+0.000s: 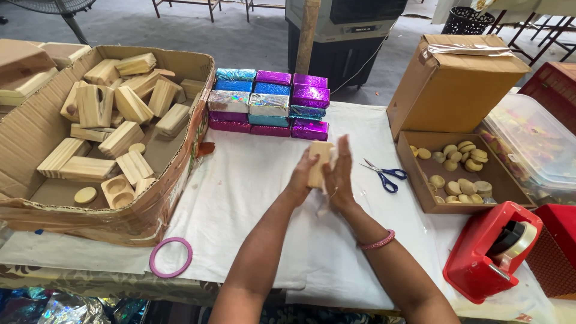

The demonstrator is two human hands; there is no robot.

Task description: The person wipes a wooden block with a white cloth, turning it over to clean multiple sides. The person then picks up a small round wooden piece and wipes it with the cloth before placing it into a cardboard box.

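Where both hands press, the wooden block (pixel 319 163) looks pale, plain, upright

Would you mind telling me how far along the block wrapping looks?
Done: a stack of foil-wrapped blocks at the table's back. In hand: one bare wooden block pressed between the left hand and right hand. Left: many unwrapped blocks in the cardboard box.

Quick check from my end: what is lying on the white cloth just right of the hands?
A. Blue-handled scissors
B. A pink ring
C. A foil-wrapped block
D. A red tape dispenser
A: the blue-handled scissors lie on the white cloth just right of the right hand, which with the left hand holds a wooden block.
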